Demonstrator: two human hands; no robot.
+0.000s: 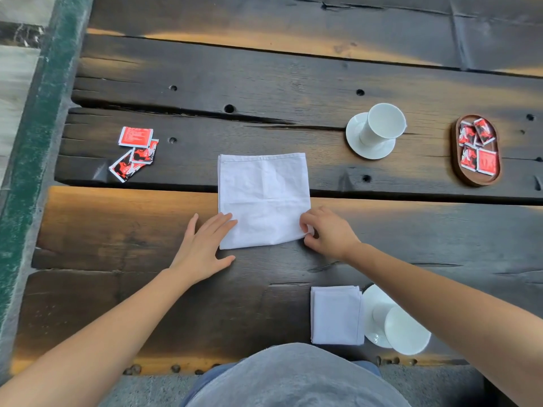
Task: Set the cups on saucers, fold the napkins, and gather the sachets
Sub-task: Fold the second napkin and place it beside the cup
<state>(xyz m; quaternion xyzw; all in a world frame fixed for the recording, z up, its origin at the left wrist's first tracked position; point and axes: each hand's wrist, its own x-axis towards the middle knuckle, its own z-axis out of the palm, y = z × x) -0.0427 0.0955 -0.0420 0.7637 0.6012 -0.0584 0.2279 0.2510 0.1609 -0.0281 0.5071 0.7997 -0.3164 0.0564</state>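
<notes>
Your left hand lies flat, fingers straight, pressing the near-left corner of the white square cloth napkin, which is spread in the middle of the dark wooden plank table, towards its near edge. Your right hand pinches the near-right corner with curled fingers.

white napkin flat mid-table; folded napkin beside near cup; three sachets loose at left

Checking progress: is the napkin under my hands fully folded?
Not fully: the centre napkin lies broad and square, much larger than the folded napkin nearby.
</notes>
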